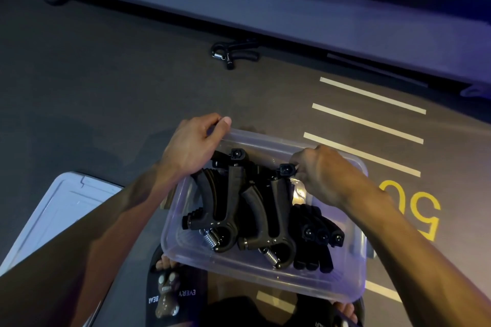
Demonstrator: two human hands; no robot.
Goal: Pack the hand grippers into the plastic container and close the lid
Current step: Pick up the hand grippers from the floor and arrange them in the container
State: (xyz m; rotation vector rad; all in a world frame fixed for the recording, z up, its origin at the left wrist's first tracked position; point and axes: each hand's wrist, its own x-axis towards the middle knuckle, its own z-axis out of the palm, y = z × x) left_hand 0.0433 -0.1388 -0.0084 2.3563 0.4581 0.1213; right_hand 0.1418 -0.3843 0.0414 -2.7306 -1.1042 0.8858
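A clear plastic container (265,277) stands on the floor in front of me with several black hand grippers (231,202) lying in it, springs toward me. My left hand (194,145) grips the container's far left corner, thumb over the rim. My right hand (322,170) reaches inside at the far right and pinches the knob end of one hand gripper (281,210). Another hand gripper (235,53) lies alone on the floor farther off. The white lid (66,202) lies flat to the left, partly hidden by my left forearm.
The dark floor carries pale painted stripes (369,122) and a yellow number (414,210) to the right. A long grey machine base (292,16) runs across the far side. My feet in dark slippers (175,297) are under the container's near edge.
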